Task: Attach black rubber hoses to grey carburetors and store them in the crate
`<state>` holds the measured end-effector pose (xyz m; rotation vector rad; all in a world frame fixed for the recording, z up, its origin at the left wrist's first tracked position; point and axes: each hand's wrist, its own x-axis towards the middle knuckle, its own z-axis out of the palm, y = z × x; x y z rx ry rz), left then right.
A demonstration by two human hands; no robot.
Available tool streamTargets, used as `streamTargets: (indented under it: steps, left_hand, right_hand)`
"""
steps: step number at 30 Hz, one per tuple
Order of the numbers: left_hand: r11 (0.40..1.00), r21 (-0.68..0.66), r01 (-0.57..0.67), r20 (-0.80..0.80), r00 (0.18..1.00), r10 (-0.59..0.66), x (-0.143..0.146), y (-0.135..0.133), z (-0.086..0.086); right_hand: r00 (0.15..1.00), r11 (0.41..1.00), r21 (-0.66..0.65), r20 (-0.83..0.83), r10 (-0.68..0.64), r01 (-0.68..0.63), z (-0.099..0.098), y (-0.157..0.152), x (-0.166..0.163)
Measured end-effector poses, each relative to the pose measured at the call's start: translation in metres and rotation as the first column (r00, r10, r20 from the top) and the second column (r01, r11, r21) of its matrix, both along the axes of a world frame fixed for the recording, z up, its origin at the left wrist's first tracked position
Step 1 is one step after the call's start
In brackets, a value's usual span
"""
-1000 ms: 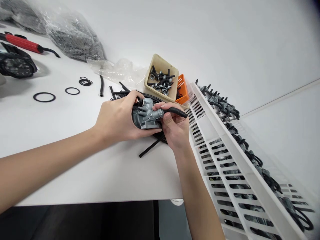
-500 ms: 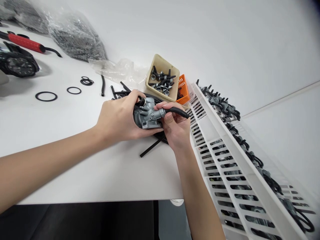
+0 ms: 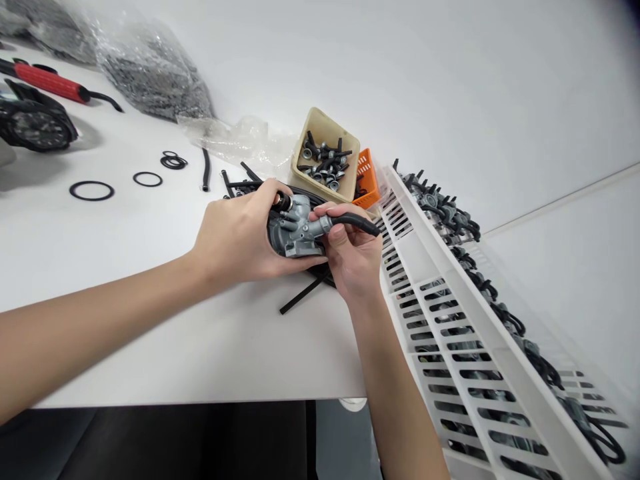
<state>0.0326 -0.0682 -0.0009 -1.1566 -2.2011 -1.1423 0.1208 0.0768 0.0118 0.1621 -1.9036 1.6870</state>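
Observation:
A grey metal carburetor (image 3: 303, 230) is held above the table between both hands. My left hand (image 3: 237, 233) is wrapped round its left side, thumb on top near a black fitting and fingers underneath. My right hand (image 3: 353, 257) pinches the right end, where a black rubber cap (image 3: 356, 222) with a metal collar sits on the body and points right. Fingers hide the underside of the carburetor. Black rubber hoses (image 3: 303, 295) lie on the table beneath and behind the hands.
Behind stand a beige bin (image 3: 320, 127) of black-and-metal caps and an orange basket (image 3: 369, 180). A white slotted crate (image 3: 440, 267) holding several carburetors fills the right. Left lie black O-rings (image 3: 92, 191), a watch (image 3: 40, 127), a red-handled tool (image 3: 50, 80) and plastic-bagged parts (image 3: 150, 80).
Almost nothing differs. Both hands keep the same hold on the carburetor and its rubber cap; the view has shifted very slightly.

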Motion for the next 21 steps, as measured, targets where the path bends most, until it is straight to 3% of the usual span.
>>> streamTargets:
  steps: [21]
  left_hand:
    - [1.000, 0.013, -0.011, 0.014, 1.000, 0.011, 0.0017, 0.0005, 0.0009]
  right_hand:
    - [1.000, 1.000, -0.009, -0.004, -0.015, 0.015, 0.0002, -0.0012, -0.0006]
